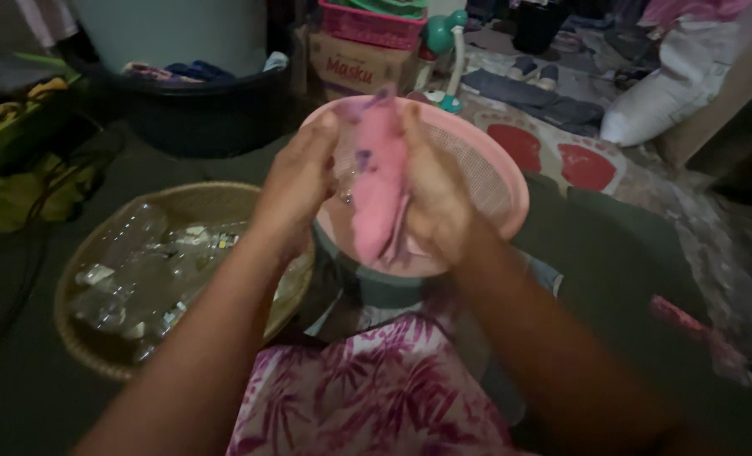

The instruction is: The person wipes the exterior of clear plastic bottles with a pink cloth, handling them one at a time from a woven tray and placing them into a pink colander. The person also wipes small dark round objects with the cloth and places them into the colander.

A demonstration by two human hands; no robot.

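Dim room, dark floor (pixel 21 397), patterned mat (pixel 562 160) at the far right. Woven tray (pixel 80 338) of clear plastic scraps at left, black tub (pixel 207 110) of clothes behind, pink mesh basin (pixel 494 169) on a grey bucket (pixel 376 287) in the middle. Above the basin, pink cloth (pixel 376 194) pinched between left hand (pixel 296 181) and right hand (pixel 435 198), fingers pressed together on it.

— Any packages or labels here?

— One cardboard box (pixel 361 63) at the top, brown with red lettering on its front, standing behind the pink basin (pixel 498 181).

— Anything on it?

— A pink-red crate (pixel 369 25) sits on top.

— Elsewhere?

— Clear plastic bottles (pixel 135 270) in the woven tray (pixel 186 198) at left, with scraps of pale label; too blurred to tell more.
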